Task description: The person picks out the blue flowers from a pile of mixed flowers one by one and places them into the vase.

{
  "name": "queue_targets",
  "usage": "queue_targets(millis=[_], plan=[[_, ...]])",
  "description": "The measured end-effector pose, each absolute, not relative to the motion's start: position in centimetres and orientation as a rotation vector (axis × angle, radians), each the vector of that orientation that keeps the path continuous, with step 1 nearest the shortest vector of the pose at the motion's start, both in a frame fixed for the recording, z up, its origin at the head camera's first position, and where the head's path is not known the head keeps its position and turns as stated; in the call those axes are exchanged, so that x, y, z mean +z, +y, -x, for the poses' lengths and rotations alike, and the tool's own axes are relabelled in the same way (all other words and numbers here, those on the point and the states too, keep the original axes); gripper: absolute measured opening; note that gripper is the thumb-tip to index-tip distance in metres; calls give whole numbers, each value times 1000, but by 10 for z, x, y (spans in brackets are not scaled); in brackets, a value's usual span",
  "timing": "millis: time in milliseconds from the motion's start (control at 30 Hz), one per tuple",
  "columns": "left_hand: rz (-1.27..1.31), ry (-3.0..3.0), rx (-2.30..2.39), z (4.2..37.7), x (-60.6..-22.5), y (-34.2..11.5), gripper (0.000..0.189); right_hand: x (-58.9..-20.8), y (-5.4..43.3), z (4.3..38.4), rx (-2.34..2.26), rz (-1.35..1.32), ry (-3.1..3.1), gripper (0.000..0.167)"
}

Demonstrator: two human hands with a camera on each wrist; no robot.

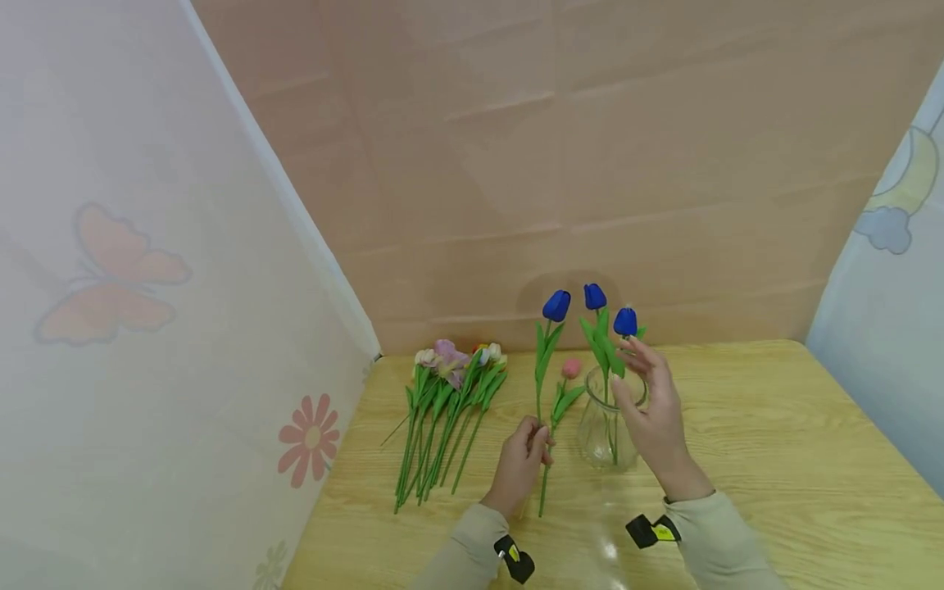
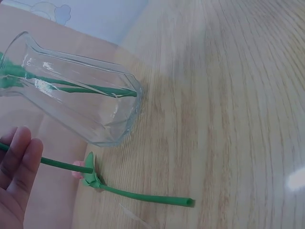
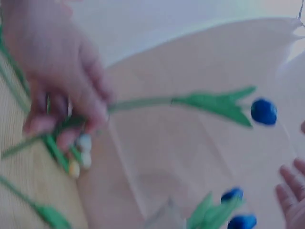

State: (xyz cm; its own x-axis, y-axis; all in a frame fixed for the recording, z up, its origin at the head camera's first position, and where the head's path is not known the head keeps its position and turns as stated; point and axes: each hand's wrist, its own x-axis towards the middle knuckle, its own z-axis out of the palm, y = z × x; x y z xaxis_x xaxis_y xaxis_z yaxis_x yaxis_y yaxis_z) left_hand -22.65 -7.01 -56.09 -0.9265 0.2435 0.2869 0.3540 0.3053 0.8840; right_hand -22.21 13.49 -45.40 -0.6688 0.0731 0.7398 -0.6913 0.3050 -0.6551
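My left hand (image 1: 516,469) pinches the green stem of an artificial blue tulip (image 1: 556,306), whose bloom points up and away from me. A clear glass vase (image 1: 592,437) stands to its right, with two more blue tulips (image 1: 595,297) in it; their stems show through the glass in the left wrist view. Beside the vase mouth is my right hand (image 1: 660,419), fingers spread and slightly bent near the leaves, gripping nothing visible. A pink tulip (image 1: 571,368) lies on the table between the left hand and the vase, its stem passing close by the left fingers.
A bunch of artificial flowers (image 1: 450,362) in white, purple and other colours lies on the wooden table (image 1: 745,426) at the left, stems toward me. Behind the table rises a tan backdrop (image 1: 472,188); a printed white curtain (image 1: 184,344) borders the left side.
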Motion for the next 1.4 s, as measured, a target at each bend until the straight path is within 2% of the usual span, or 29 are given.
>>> queue_targets(millis=[133,333,567,733,933,1167,1400], plan=[[601,-2424,-1691,226,-559,-67,22,-448,112,221,1539,-551,-2178,60],[622,-2451,-1623,224,-556,-61,20,-468,92,226,1696,-589,-2424,65],[633,-2546,-1568,223,-555,-60,27,-473,85,227,1731,-504,-2378,44],[670,-2736,-1517,226,-553,-68,18,-475,88,225,1711,-447,-2362,35],[618,-2927,-1501,237,-551,-92,40,-473,102,220,1702,-446,-2288,31],[426,-3034,-1230,247,-566,-126,20,-468,117,211,1678,-466,-2267,29],[397,-3120,-1116,250,-583,-140,13,-442,136,197,1730,-560,-2063,20]])
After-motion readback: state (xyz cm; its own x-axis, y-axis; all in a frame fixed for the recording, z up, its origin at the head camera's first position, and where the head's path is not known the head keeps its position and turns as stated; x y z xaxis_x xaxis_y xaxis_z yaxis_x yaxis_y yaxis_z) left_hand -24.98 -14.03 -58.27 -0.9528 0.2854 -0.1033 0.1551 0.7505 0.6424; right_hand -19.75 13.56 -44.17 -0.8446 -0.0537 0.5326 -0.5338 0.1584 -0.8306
